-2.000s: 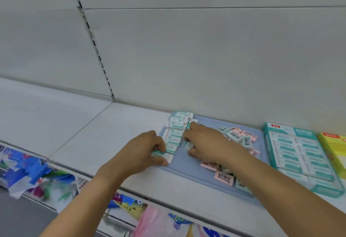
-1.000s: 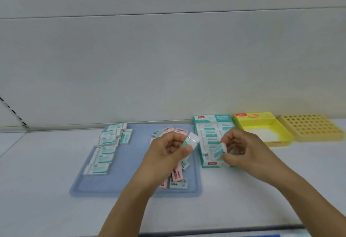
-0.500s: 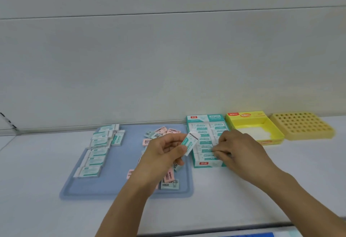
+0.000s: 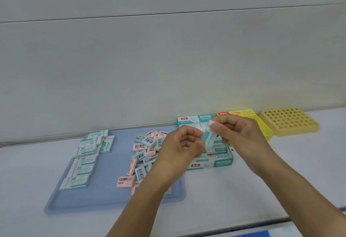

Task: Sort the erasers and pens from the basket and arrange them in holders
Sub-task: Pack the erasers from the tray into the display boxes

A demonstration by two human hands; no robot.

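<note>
Now, step: one teal eraser point(image 4: 208, 138) is held up over the teal holder box point(image 4: 222, 162), both hands on it.
Right hand point(image 4: 241, 135): fingers pinch the eraser's upper end.
Left hand point(image 4: 181, 145): fingers curled at its lower end; whether they grip it, I cannot tell.
Remaining stock: mixed pile of pink and teal erasers point(image 4: 146, 154) on the blue tray point(image 4: 104, 199).
Risk: the box looks nearly full, so a tilted eraser could jam or ride up on its neighbours.
Risk: a loose pinch may drop it onto the bench point(image 4: 262, 190).
</note>
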